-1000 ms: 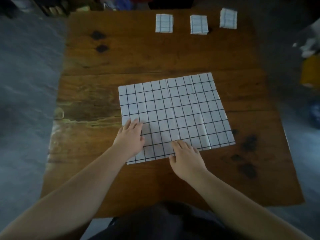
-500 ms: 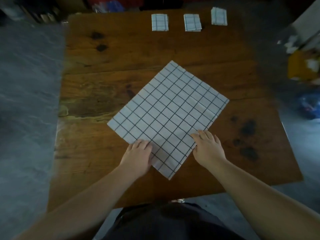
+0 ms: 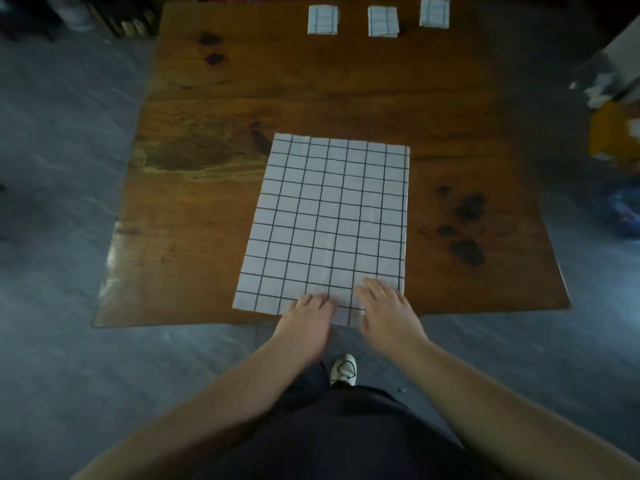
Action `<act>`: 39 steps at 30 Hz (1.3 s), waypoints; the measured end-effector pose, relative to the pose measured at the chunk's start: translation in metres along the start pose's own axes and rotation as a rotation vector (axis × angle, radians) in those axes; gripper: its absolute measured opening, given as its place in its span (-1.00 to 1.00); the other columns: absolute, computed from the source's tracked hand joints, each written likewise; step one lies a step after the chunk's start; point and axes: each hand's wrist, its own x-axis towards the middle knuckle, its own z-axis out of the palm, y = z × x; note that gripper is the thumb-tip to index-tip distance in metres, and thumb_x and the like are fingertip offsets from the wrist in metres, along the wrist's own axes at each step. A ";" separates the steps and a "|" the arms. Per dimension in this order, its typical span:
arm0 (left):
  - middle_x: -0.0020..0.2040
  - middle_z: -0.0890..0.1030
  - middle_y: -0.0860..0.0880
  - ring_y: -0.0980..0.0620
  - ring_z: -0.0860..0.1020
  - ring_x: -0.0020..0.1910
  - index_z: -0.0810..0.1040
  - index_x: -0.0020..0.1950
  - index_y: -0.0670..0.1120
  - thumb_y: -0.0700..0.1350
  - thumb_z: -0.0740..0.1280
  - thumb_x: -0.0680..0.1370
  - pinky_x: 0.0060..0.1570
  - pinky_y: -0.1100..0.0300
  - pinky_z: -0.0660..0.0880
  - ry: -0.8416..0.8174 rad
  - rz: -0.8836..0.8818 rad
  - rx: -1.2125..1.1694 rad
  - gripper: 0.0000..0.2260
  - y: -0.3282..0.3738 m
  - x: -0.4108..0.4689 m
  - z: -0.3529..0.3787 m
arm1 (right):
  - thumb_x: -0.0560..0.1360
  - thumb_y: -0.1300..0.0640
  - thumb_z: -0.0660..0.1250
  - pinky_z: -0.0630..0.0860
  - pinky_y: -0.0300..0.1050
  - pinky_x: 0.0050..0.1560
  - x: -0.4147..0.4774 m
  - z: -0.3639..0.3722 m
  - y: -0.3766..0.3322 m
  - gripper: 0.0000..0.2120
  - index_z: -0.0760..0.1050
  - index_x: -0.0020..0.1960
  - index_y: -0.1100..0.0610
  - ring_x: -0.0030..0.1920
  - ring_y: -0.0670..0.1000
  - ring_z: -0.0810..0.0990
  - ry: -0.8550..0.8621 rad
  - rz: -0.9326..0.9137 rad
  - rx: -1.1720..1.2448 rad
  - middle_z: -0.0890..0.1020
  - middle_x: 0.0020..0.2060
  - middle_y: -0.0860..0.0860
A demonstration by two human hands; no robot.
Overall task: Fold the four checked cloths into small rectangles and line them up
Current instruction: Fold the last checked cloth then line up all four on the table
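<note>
A white cloth with a black check lies flat and unfolded on the wooden table, its long side running away from me and its near edge at the table's front edge. My left hand and my right hand rest flat on that near edge, side by side, fingers straight. Three checked cloths folded into small rectangles stand in a row at the table's far edge: the left one, the middle one and the right one.
Dark knots mark the wood at the right and far left. Grey floor surrounds the table. A yellow and white clutter lies on the floor at the right. My shoe shows below the table edge.
The cloth has turned from lying wide, through a diagonal, to lengthwise and has slid toward the front edge. Both hands moved together onto its near edge.
</note>
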 end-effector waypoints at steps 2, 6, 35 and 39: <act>0.57 0.26 -0.04 -0.09 0.22 0.54 0.19 0.60 -0.03 -0.15 0.29 0.58 0.51 -0.04 0.21 0.000 0.027 -0.032 -0.40 0.013 -0.002 0.006 | 0.64 0.05 0.19 0.01 0.08 0.64 -0.014 0.010 0.007 -0.39 0.08 0.63 0.06 0.65 0.08 0.00 -0.002 -0.008 -0.007 0.11 0.64 0.05; 0.60 0.18 0.02 -0.03 0.13 0.60 0.15 0.61 0.01 -0.14 0.29 0.59 0.57 -0.03 0.12 0.116 0.031 -0.090 -0.39 0.013 -0.008 0.015 | 0.67 -0.10 0.17 -0.03 0.09 0.64 -0.029 0.028 0.028 -0.35 0.03 0.65 0.08 0.65 0.09 0.00 0.039 -0.026 -0.065 0.09 0.65 0.05; 0.02 0.66 0.10 0.01 0.58 0.01 0.61 0.10 0.01 -0.14 0.33 0.61 0.08 0.08 0.40 0.482 -0.158 -0.085 -0.88 -0.051 -0.062 -0.020 | 0.63 0.13 0.23 0.44 0.04 0.26 -0.058 -0.028 0.039 -0.82 0.59 0.12 0.01 0.02 0.00 0.61 0.445 0.037 0.029 0.67 -0.02 -0.10; 0.04 0.68 0.04 -0.05 0.60 0.03 0.64 0.12 -0.05 -0.18 0.37 0.60 0.06 0.10 0.38 0.595 -0.174 -0.138 -0.87 -0.050 -0.057 -0.059 | 0.62 0.16 0.26 0.46 0.06 0.20 -0.051 -0.068 0.028 -0.85 0.60 0.10 0.04 0.02 0.01 0.60 0.563 0.021 0.047 0.66 -0.03 -0.08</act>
